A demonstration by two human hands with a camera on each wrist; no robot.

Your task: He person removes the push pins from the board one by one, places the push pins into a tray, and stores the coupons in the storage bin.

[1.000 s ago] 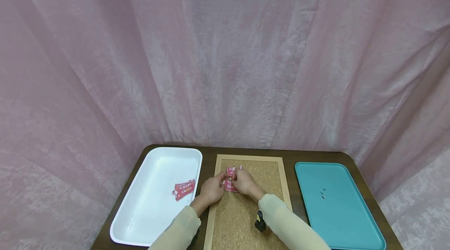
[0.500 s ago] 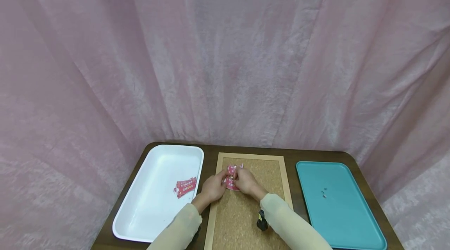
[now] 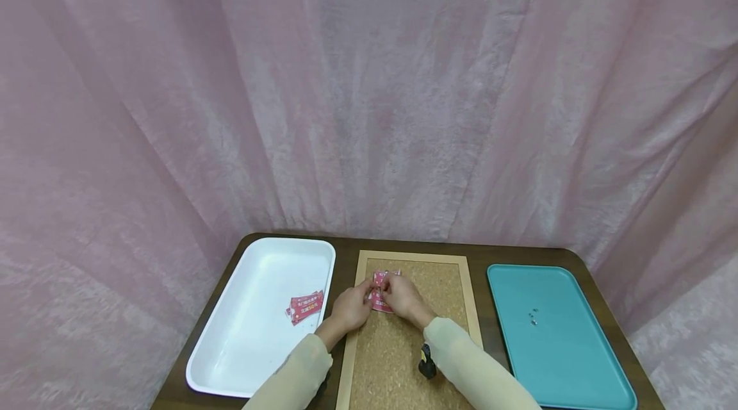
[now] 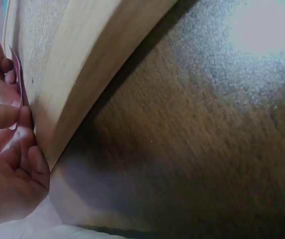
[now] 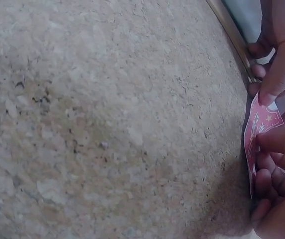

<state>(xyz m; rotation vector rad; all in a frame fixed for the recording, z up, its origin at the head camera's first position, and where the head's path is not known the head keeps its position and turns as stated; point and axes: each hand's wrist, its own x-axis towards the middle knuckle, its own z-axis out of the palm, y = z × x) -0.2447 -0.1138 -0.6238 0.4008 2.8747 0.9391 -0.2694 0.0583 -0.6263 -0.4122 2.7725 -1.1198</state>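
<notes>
Both hands meet over a pink-red paper coupon [image 5: 253, 130] with white print, at the upper left of the framed cork board [image 3: 415, 359]. My left hand [image 3: 352, 307] pinches the coupon's near-left edge, its thumb on the printed face, as the left wrist view shows. From the other side my right hand [image 3: 403, 298] grips it, a fingertip on the print and the other fingers curled under; whether a tack sits between them I cannot tell. In the head view, pink print [image 3: 378, 278] also shows just beyond the fingertips.
Left of the board is a white tray [image 3: 248, 333] with several overlapping red coupons [image 3: 305, 307]. A teal tray [image 3: 567, 359] stands on the right with several tiny shiny metal pieces [image 3: 533, 322]. All rest on a dark wood table [image 3: 340, 246]; a pink curtain [image 3: 392, 109] hangs behind.
Both hands stay at the coupon, with only slight shifts of the fingers. The whole scene drifts a little in the head view.
</notes>
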